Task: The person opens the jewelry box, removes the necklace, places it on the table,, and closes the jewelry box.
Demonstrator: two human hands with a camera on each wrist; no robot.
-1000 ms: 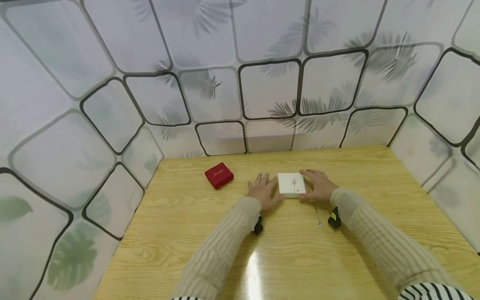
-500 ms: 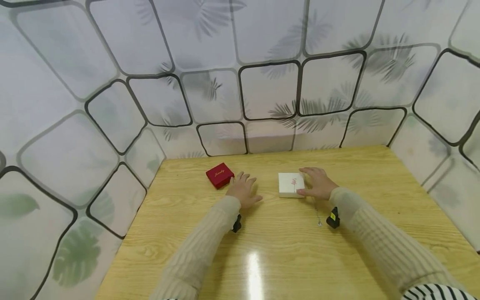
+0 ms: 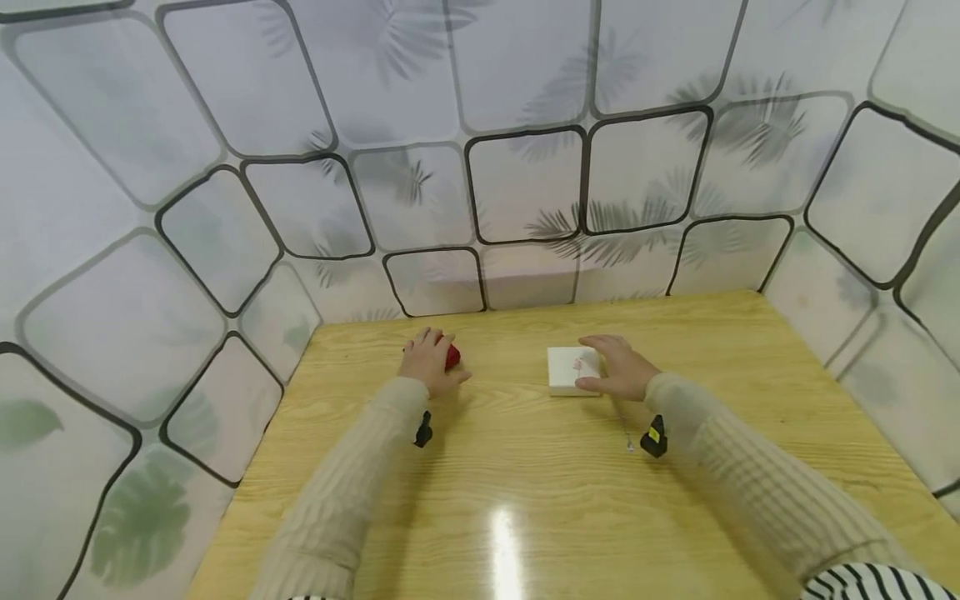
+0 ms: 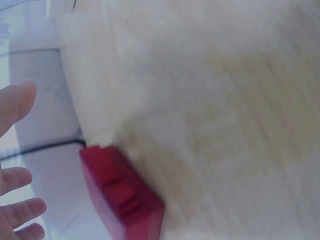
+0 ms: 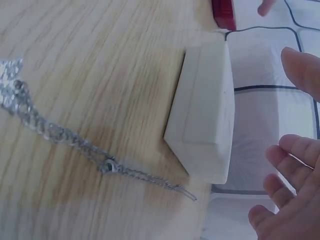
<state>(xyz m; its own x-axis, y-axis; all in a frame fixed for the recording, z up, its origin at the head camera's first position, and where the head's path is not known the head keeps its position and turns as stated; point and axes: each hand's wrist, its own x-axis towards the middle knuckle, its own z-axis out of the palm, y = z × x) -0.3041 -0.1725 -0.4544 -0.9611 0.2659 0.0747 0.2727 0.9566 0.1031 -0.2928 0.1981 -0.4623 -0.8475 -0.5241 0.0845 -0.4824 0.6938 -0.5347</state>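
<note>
My left hand (image 3: 429, 365) hovers over the red jewelry box (image 3: 453, 357), hiding most of it in the head view. In the left wrist view its thumb and fingers are spread apart, with the red box (image 4: 122, 192) below and beside them. At the right edge of the white box (image 3: 572, 371), which has a pink flower print, is my right hand (image 3: 619, 369). Its fingers (image 5: 290, 170) are spread and apart from the white box (image 5: 202, 115) in the right wrist view. A silver chain necklace (image 5: 65, 135) with a sparkling pendant lies on the wood beside that box.
Both boxes stand on a light wooden table (image 3: 525, 467). A patterned curtain (image 3: 525, 192) rises behind the table's far edge and along its sides.
My left hand has left the white box's side and moved left to the red box, now covering much of it. The right hand stays by the white box.
</note>
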